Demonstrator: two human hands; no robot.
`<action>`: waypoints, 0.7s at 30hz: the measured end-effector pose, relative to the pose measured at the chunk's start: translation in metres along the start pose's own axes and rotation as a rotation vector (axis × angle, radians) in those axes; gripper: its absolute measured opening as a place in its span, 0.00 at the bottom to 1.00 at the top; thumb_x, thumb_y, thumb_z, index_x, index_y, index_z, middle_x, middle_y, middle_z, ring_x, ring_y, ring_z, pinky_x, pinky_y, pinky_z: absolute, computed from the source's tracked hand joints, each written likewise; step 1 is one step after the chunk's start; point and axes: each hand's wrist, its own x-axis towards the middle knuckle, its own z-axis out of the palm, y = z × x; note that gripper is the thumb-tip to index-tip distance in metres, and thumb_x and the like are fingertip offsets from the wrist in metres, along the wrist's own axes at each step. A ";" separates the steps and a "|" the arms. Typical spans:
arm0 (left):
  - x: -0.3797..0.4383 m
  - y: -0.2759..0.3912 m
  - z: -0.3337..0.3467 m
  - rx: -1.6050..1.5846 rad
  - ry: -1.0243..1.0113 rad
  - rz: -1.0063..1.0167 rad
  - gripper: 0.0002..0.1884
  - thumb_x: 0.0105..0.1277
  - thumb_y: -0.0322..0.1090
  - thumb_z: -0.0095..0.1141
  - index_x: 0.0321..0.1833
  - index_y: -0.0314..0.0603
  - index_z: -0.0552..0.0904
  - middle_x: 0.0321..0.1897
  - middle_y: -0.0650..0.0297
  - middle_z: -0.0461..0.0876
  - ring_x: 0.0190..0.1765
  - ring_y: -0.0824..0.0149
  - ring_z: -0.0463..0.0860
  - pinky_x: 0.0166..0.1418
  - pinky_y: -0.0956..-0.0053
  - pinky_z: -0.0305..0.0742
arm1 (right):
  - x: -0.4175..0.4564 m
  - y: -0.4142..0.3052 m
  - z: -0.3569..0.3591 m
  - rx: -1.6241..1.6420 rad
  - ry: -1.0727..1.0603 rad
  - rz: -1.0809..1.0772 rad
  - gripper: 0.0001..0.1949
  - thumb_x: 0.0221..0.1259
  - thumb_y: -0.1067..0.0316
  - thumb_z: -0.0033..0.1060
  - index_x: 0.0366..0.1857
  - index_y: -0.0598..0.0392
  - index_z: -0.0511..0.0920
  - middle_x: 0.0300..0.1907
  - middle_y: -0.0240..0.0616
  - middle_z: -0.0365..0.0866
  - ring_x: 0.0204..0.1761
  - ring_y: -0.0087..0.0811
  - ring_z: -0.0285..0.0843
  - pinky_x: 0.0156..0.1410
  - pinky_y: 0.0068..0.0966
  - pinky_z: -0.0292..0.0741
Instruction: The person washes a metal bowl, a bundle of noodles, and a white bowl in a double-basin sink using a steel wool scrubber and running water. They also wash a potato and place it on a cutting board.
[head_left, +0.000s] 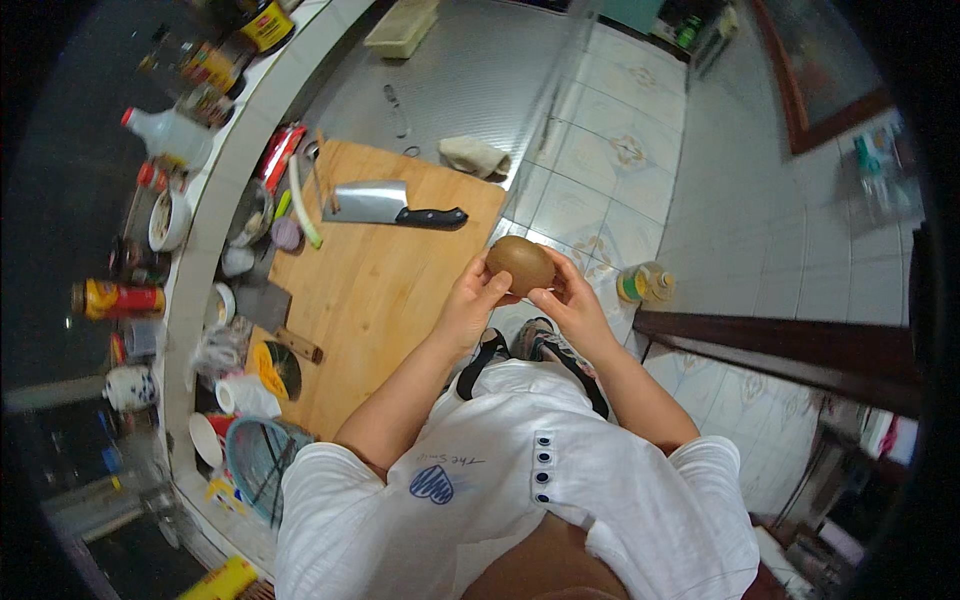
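Between both hands I hold a brown kiwifruit, just past the near right edge of a wooden cutting board. My left hand grips its left side, thumb on the lower front. On its right side are the fingers of my right hand, with that thumb underneath. A cleaver with a black handle lies flat on the board, its handle pointing towards the fruit. The skin looks whole where it shows; the underside is hidden by my fingers.
Along the board's left edge lie a leek stalk, a purple onion and a piece of pumpkin. A folded cloth sits at the counter edge. Bottles line the ledge. On the floor stands an oil jug.
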 end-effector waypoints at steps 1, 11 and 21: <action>0.003 0.000 0.003 0.007 -0.012 0.005 0.25 0.65 0.42 0.51 0.62 0.43 0.61 0.55 0.62 0.69 0.55 0.67 0.73 0.57 0.69 0.70 | -0.002 0.000 -0.001 0.039 0.027 0.009 0.29 0.55 0.66 0.62 0.61 0.56 0.61 0.51 0.36 0.69 0.50 0.25 0.69 0.51 0.22 0.70; 0.030 -0.010 0.028 -0.321 -0.163 -0.175 0.26 0.67 0.49 0.47 0.64 0.48 0.59 0.56 0.63 0.67 0.57 0.66 0.71 0.56 0.66 0.72 | -0.018 -0.006 -0.011 -0.797 0.363 -0.469 0.27 0.46 0.70 0.65 0.54 0.53 0.68 0.50 0.42 0.71 0.49 0.40 0.72 0.51 0.30 0.71; 0.099 0.000 0.039 -0.544 -0.307 -0.319 0.26 0.69 0.51 0.31 0.59 0.38 0.66 0.57 0.54 0.70 0.54 0.60 0.75 0.49 0.64 0.78 | 0.020 -0.005 -0.071 -0.338 0.467 -0.258 0.10 0.63 0.67 0.48 0.37 0.60 0.78 0.42 0.37 0.74 0.42 0.27 0.71 0.47 0.22 0.68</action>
